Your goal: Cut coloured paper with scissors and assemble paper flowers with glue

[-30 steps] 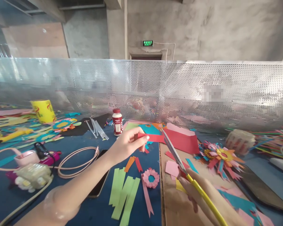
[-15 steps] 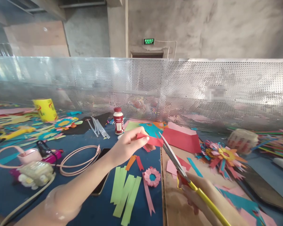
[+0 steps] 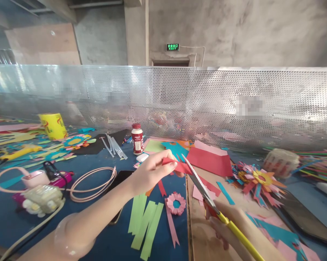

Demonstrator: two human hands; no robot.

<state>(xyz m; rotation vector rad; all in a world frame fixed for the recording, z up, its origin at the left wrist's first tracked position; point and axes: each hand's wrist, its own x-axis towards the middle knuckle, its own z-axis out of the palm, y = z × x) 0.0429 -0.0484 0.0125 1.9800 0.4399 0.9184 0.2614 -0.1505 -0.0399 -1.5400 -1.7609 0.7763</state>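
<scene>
Between the thumb and fingers of my left hand (image 3: 155, 168) is a red paper strip (image 3: 182, 167), pointing to the right. My right hand (image 3: 223, 221) grips a pair of scissors (image 3: 201, 186) with yellow handles; the parted blades meet the strip's free end. Below my hands lie several light green paper strips (image 3: 147, 226). Beside them is a pink pleated paper rosette (image 3: 176, 203) with a blue centre, a notched pink strip (image 3: 171, 226) hanging from it. A larger red paper sheet (image 3: 211, 162) lies behind the scissors.
A red-capped bottle (image 3: 137, 139) stands behind my left hand. To the left are a coiled cable (image 3: 92, 185), a power strip (image 3: 61, 178) and a yellow tape roll (image 3: 53, 126). Paper flowers (image 3: 257, 179) and a dark phone (image 3: 302, 214) lie right. A perforated metal screen (image 3: 163, 98) closes the back.
My left hand has shifted slightly right with the red strip, whose end now reaches between the scissor blades. My right hand and the scissors have barely moved.
</scene>
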